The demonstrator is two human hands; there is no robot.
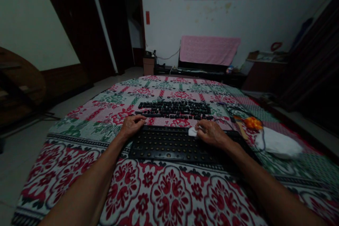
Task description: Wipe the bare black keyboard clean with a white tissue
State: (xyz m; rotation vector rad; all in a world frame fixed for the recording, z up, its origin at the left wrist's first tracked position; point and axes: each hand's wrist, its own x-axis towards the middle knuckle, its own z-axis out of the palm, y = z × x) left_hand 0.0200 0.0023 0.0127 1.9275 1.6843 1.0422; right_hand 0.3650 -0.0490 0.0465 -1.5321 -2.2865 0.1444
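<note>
A black keyboard [164,144] with its keycaps off lies across the patterned cover, showing rows of small round key posts. My left hand [134,126] is closed at its far left corner, thumb and fingers together on the edge. In my right hand [210,132], a white tissue [192,132] is pinched against the far edge, right of the middle. Just beyond the keyboard, the loose black keycaps [174,107] are laid out in rows. My right hand and forearm hide part of the keyboard's right side.
To the right lie a white bag or cloth bundle [279,143], an orange object [253,123] and a dark cable [233,107]. The red-and-green flowered cover [164,190] spreads beneath everything. A pink towel [209,49] hangs over a screen by the far wall.
</note>
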